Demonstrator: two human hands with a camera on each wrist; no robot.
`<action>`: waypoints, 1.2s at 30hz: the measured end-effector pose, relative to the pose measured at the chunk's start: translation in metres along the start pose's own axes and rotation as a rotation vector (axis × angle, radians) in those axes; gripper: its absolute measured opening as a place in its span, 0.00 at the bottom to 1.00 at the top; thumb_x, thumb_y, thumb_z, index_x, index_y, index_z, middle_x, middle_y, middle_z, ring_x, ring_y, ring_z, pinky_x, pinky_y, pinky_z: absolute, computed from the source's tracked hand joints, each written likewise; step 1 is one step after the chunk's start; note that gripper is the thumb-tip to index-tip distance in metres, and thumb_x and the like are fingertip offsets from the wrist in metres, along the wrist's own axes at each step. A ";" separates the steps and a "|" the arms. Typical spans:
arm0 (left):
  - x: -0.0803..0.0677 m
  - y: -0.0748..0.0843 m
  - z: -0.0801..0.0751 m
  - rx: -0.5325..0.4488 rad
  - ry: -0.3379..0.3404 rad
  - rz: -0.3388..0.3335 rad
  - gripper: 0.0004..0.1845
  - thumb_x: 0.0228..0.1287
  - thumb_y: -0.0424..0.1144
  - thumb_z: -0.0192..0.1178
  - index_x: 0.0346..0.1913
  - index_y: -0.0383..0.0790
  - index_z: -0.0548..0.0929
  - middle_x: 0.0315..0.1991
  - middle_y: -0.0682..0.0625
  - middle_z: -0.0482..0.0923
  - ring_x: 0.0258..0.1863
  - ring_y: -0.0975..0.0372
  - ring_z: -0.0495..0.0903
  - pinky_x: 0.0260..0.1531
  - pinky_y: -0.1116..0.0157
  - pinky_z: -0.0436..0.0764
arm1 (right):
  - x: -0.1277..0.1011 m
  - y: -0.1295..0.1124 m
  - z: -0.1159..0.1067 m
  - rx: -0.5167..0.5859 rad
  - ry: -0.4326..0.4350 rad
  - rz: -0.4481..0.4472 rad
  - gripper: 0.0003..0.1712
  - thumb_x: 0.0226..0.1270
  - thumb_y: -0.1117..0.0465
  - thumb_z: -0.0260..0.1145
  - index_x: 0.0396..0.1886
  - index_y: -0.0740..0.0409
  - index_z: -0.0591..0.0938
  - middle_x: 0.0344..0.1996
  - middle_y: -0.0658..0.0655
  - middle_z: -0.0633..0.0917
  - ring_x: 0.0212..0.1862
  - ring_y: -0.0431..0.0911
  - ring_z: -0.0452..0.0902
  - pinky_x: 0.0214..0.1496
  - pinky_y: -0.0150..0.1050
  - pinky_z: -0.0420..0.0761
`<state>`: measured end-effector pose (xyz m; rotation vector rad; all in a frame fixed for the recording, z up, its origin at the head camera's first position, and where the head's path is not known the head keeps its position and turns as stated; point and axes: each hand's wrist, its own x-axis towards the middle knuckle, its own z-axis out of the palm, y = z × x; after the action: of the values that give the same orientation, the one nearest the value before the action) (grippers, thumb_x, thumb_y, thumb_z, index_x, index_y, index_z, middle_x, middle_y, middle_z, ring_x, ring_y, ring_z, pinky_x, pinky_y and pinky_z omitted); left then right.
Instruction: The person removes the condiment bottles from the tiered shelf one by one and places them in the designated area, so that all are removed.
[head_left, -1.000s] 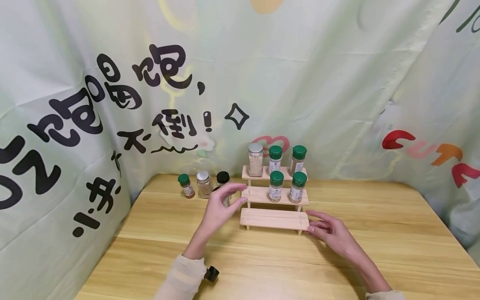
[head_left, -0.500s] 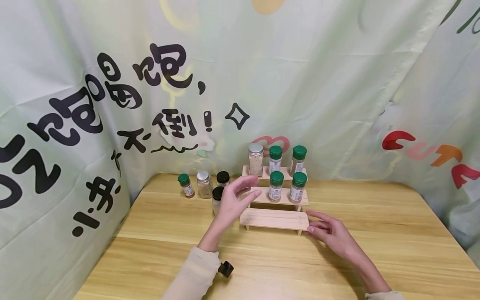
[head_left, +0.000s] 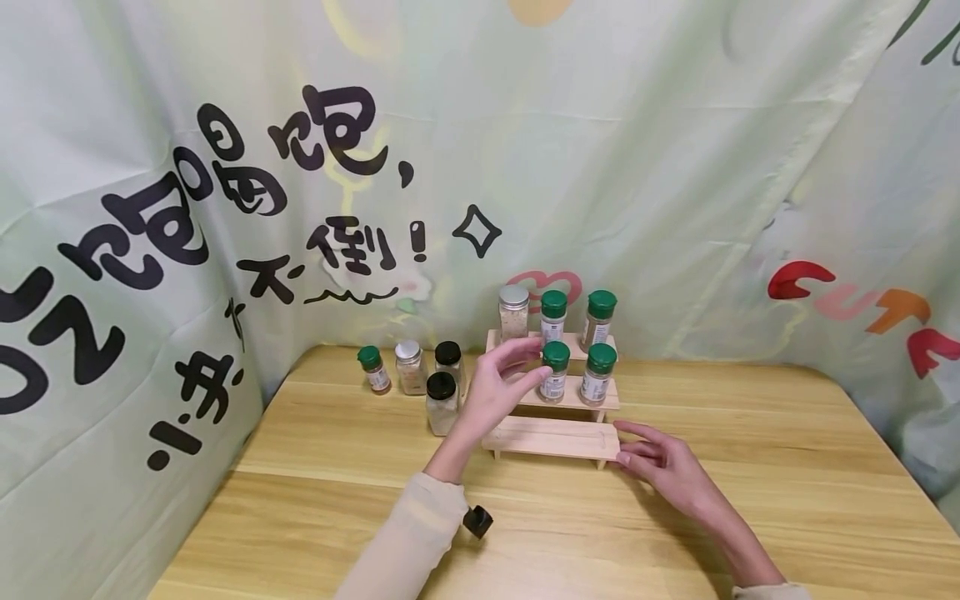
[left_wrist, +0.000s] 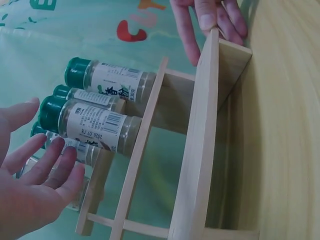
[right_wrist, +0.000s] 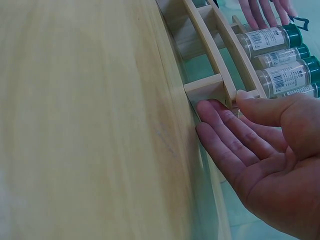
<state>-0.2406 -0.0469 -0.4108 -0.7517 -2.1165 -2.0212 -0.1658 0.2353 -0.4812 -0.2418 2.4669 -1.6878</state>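
The green-capped jar (head_left: 555, 372) stands upright on the middle step of the wooden rack (head_left: 551, 437) (three tiers, pale wood), toward its left.

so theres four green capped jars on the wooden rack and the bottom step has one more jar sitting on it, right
Not quite. The wooden rack does hold four green capped jars, plus one silver capped jar, on its middle and top steps, but the bottom step is bare. The head view shows this: only the right hand touches that step's right end, while the left hand is raised in front of the middle step.
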 end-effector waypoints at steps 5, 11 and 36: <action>0.004 -0.002 0.005 -0.012 -0.019 -0.021 0.22 0.66 0.30 0.70 0.63 0.33 0.81 0.59 0.41 0.81 0.58 0.52 0.82 0.63 0.52 0.79 | -0.001 0.000 0.000 -0.003 0.002 0.000 0.30 0.74 0.67 0.66 0.72 0.69 0.70 0.51 0.68 0.86 0.48 0.46 0.87 0.47 0.30 0.85; 0.009 -0.002 0.010 -0.003 -0.011 -0.032 0.21 0.65 0.32 0.71 0.61 0.35 0.83 0.54 0.42 0.84 0.54 0.53 0.83 0.60 0.54 0.82 | -0.003 0.000 -0.001 0.014 0.004 -0.002 0.30 0.74 0.67 0.66 0.72 0.70 0.70 0.51 0.68 0.86 0.48 0.46 0.87 0.47 0.31 0.85; 0.009 -0.003 0.008 -0.033 0.028 -0.035 0.19 0.65 0.30 0.71 0.57 0.33 0.84 0.54 0.40 0.83 0.52 0.51 0.84 0.57 0.59 0.84 | -0.001 -0.002 -0.001 0.001 0.004 -0.020 0.30 0.74 0.69 0.65 0.72 0.69 0.70 0.50 0.68 0.87 0.49 0.51 0.88 0.48 0.30 0.85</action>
<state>-0.2476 -0.0371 -0.4109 -0.6922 -2.1007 -2.0768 -0.1650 0.2353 -0.4794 -0.2643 2.4747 -1.6997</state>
